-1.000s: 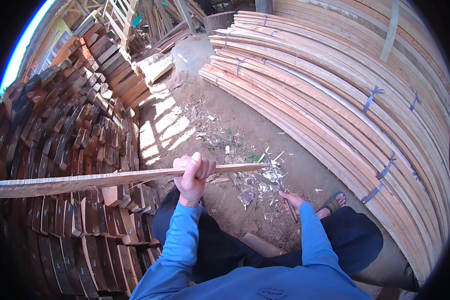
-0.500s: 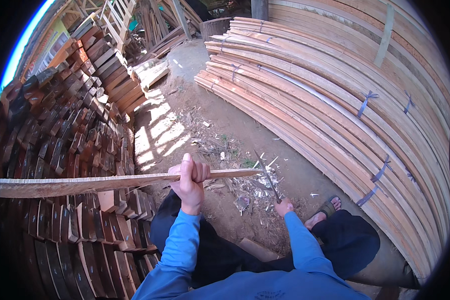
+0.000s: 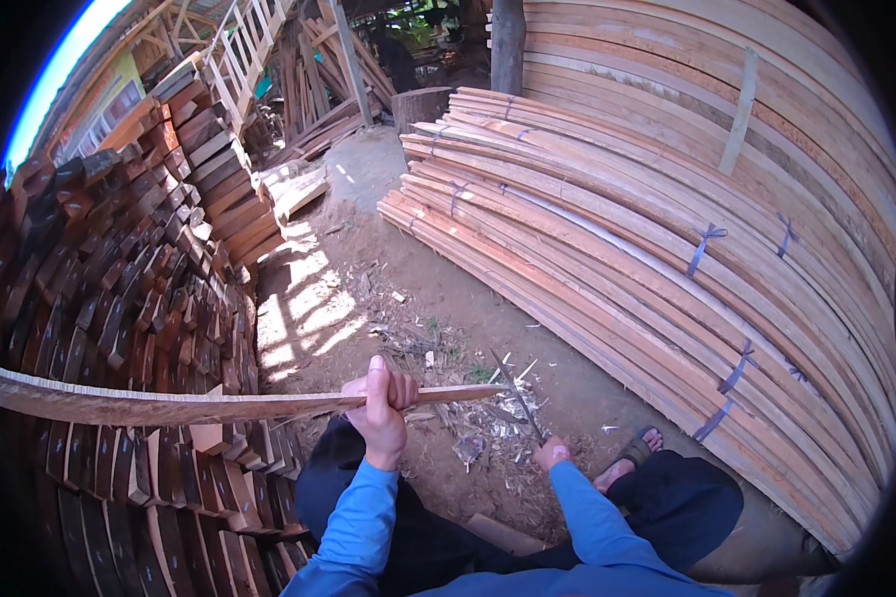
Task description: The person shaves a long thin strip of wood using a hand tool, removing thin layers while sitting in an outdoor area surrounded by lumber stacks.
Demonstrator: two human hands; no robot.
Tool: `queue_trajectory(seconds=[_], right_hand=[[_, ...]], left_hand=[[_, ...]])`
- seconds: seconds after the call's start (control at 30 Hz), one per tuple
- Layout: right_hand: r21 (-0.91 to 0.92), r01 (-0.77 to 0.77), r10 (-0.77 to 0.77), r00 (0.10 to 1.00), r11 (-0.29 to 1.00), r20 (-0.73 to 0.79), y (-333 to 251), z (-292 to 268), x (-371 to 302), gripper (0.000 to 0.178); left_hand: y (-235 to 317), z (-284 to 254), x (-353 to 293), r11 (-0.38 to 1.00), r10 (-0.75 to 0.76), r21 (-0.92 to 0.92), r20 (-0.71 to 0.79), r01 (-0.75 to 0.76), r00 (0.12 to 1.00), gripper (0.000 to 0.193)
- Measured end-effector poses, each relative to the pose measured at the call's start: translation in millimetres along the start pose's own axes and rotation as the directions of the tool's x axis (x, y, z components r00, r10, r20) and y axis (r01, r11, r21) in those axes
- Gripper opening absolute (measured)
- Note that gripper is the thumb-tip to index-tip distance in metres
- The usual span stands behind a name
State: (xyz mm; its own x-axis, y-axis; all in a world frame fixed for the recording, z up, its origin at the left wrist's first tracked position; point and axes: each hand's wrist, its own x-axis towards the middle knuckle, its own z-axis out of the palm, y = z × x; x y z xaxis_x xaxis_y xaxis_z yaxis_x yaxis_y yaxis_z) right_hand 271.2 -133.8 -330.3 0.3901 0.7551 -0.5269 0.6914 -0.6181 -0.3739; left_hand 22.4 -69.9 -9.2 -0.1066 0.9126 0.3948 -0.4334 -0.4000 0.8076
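The left hand is closed around a long, pale-brown wooden strip above the brown earth ground; the right hand is clamped on a thin, dark blade-like tool beside the strip's tapered end.

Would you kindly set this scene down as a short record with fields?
left hand: left hand gripping a long board, thumb up
right hand: right hand holding a long blade
contact: blade beside the board's narrow tip; touching or not, unclear
ground: pale wood chips on soil
left side: stacked brown timber
right side: bundled wooden strips with bluish ties
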Motion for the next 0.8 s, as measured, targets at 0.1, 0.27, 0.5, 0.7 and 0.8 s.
queue_trajectory(seconds=[0.1, 0.27, 0.5, 0.7, 0.8], right_hand=[[-0.027, 0.002, -0.004, 0.997, 1.0, -0.074, -9.6, -8.0, -18.4, 0.039], [0.069, 0.051, -0.048, 0.998, 0.996, -0.044, -2.9, -21.2, -15.7, 0.051], [0.089, 0.083, -0.076, 0.994, 0.993, -0.073, 18.8, 7.2, 3.6, 0.068], [0.588, -0.201, -0.028, 0.934, 0.783, 0.356, 20.3, 5.3, 5.4, 0.062], [0.77, -0.566, -0.298, 0.711, 0.295, 0.637, 30.6, -7.6, 11.7, 0.057]], left_hand=[[0.4, -0.2, -3.8, 1.0, 0.0, 0.002, -0.007, 0.0, 1.0, 0.048], [4.5, -1.1, 1.8, 1.0, 0.001, -0.009, -0.014, -0.001, 1.0, 0.048], [-6.3, -7.7, -4.2, 0.996, -0.083, -0.035, 0.111, 0.088, 0.99, 0.049], [0.3, -29.1, -7.5, 0.99, -0.064, -0.107, 0.222, 0.09, 0.973, 0.05], [-0.5, -30.3, -3.6, 0.98, -0.104, -0.146, 0.216, 0.137, 0.971, 0.049]])
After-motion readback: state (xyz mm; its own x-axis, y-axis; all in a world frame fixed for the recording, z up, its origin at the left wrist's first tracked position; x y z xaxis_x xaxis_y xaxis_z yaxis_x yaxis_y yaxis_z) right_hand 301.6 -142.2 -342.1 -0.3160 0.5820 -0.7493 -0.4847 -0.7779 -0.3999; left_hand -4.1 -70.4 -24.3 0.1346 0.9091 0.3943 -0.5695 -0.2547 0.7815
